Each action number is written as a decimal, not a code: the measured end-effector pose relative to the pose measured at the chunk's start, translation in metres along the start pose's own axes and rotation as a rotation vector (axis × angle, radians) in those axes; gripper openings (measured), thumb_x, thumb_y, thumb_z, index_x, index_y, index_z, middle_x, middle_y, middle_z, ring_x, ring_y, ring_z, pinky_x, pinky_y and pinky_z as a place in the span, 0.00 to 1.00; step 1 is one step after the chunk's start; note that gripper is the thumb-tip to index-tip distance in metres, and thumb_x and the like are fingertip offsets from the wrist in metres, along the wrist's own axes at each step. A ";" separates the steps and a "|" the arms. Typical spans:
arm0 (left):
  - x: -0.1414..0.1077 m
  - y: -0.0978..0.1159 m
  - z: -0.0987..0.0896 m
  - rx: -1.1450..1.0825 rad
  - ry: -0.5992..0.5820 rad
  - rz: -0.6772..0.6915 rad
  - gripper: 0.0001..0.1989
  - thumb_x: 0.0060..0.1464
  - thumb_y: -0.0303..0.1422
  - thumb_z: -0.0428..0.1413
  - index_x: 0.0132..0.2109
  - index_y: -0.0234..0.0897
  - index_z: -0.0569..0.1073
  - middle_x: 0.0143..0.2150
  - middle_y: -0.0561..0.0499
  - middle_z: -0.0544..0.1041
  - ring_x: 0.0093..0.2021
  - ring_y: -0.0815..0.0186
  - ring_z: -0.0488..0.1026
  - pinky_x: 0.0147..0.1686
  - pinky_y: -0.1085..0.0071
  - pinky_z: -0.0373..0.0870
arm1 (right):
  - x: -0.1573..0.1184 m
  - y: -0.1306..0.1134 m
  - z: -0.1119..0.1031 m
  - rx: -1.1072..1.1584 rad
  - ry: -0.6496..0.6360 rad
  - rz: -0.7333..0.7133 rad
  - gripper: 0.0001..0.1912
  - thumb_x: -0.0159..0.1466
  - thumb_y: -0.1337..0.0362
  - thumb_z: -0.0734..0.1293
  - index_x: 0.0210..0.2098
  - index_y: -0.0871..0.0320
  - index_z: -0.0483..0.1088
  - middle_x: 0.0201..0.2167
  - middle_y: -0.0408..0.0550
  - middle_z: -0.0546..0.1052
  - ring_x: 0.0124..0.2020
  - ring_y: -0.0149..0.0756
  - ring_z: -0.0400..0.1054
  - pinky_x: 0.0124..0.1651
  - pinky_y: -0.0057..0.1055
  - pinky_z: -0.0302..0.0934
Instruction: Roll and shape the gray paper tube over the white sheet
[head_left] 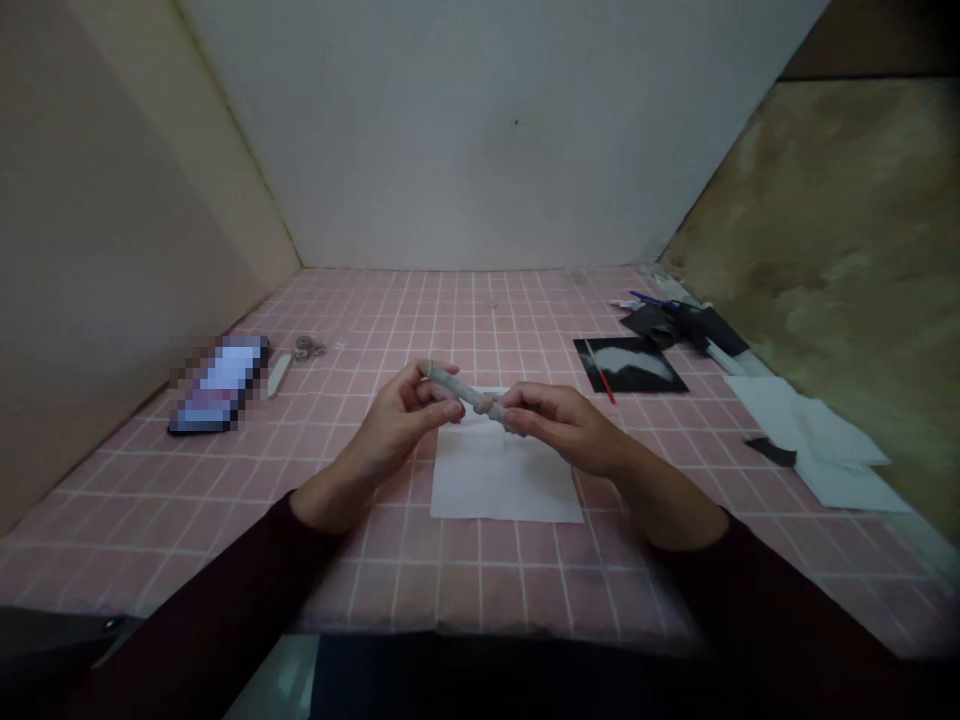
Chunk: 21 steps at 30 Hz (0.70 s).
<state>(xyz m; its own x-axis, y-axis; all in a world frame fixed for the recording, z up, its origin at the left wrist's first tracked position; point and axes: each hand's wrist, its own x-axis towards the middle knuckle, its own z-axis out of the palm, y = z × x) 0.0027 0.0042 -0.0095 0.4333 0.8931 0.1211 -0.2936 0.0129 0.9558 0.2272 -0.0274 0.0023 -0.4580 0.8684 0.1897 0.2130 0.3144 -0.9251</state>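
Note:
Between my two hands, above a white sheet of paper (pixel 502 485), is a slim grey stick-like piece (pixel 454 385) with a lumpy, brownish part near its right end. What kind of thing it is, I cannot make out. My left hand (pixel 409 408) grips its upper left end with thumb and fingers. Thumb and fingertips of my right hand (pixel 566 420) pinch the lower right end and partly cover it. The piece slants down from left to right.
At left lie a phone (pixel 221 385), a pale flat strip (pixel 279 375) and a small metallic item (pixel 307 347). To the right are a black sheet with white powder (pixel 630 362), a red-tipped thin tool (pixel 607 388), dark scraps (pixel 675 322) and white papers (pixel 814 435). Walls enclose the table.

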 end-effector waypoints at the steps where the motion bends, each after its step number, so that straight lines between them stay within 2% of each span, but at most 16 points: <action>1: -0.001 -0.003 0.002 -0.028 0.007 -0.043 0.21 0.47 0.29 0.68 0.49 0.36 0.73 0.33 0.54 0.78 0.32 0.72 0.75 0.37 0.75 0.71 | 0.001 0.002 0.004 0.042 0.021 -0.002 0.11 0.67 0.57 0.65 0.34 0.59 0.70 0.29 0.42 0.69 0.30 0.29 0.62 0.34 0.28 0.56; 4: -0.003 -0.012 0.008 -0.130 -0.026 -0.122 0.18 0.46 0.29 0.69 0.45 0.36 0.76 0.36 0.53 0.79 0.34 0.70 0.75 0.36 0.74 0.70 | 0.003 0.009 0.017 0.126 0.052 0.018 0.11 0.66 0.57 0.67 0.36 0.59 0.70 0.31 0.45 0.73 0.33 0.31 0.67 0.37 0.30 0.60; 8: -0.005 -0.020 0.013 -0.164 -0.023 -0.096 0.14 0.45 0.29 0.69 0.41 0.36 0.77 0.34 0.54 0.78 0.32 0.71 0.74 0.37 0.73 0.69 | 0.002 0.012 0.026 0.138 0.068 0.004 0.09 0.66 0.58 0.67 0.37 0.59 0.69 0.31 0.45 0.74 0.33 0.31 0.69 0.37 0.30 0.62; 12: -0.005 -0.017 0.010 -0.148 -0.058 -0.110 0.14 0.47 0.29 0.68 0.41 0.36 0.76 0.33 0.54 0.77 0.32 0.71 0.73 0.36 0.73 0.69 | 0.001 0.004 0.023 -0.024 0.081 -0.041 0.09 0.68 0.59 0.65 0.37 0.59 0.69 0.31 0.44 0.73 0.32 0.30 0.67 0.37 0.29 0.61; 15: -0.002 -0.009 0.001 -0.027 -0.073 -0.096 0.15 0.49 0.29 0.68 0.43 0.37 0.74 0.36 0.53 0.76 0.36 0.70 0.74 0.38 0.73 0.69 | -0.002 -0.002 0.011 -0.210 0.112 -0.057 0.09 0.68 0.59 0.64 0.36 0.59 0.70 0.30 0.43 0.71 0.31 0.30 0.64 0.36 0.29 0.58; 17: 0.000 -0.001 -0.008 0.123 -0.073 -0.017 0.19 0.49 0.30 0.67 0.47 0.38 0.72 0.42 0.50 0.76 0.42 0.67 0.75 0.41 0.71 0.71 | -0.004 -0.005 0.001 -0.326 0.134 -0.066 0.09 0.68 0.60 0.65 0.36 0.59 0.70 0.29 0.43 0.71 0.30 0.30 0.63 0.34 0.29 0.56; 19: 0.002 0.007 -0.015 0.268 -0.082 0.163 0.23 0.48 0.34 0.68 0.50 0.39 0.71 0.49 0.47 0.76 0.46 0.62 0.75 0.45 0.66 0.72 | -0.006 -0.006 -0.005 -0.407 0.128 -0.063 0.08 0.67 0.60 0.65 0.35 0.59 0.70 0.28 0.42 0.70 0.29 0.30 0.62 0.33 0.29 0.55; 21: 0.001 0.012 -0.018 0.563 -0.117 0.314 0.24 0.50 0.36 0.67 0.53 0.40 0.71 0.55 0.44 0.74 0.54 0.58 0.72 0.52 0.61 0.69 | -0.007 -0.007 -0.006 -0.442 0.088 -0.049 0.08 0.66 0.60 0.66 0.34 0.59 0.69 0.27 0.41 0.70 0.28 0.29 0.62 0.32 0.29 0.54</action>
<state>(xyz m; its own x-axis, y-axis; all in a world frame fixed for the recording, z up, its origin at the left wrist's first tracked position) -0.0157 0.0139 -0.0025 0.4985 0.7608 0.4155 0.0559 -0.5065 0.8604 0.2346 -0.0335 0.0090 -0.4054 0.8719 0.2746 0.5501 0.4726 -0.6885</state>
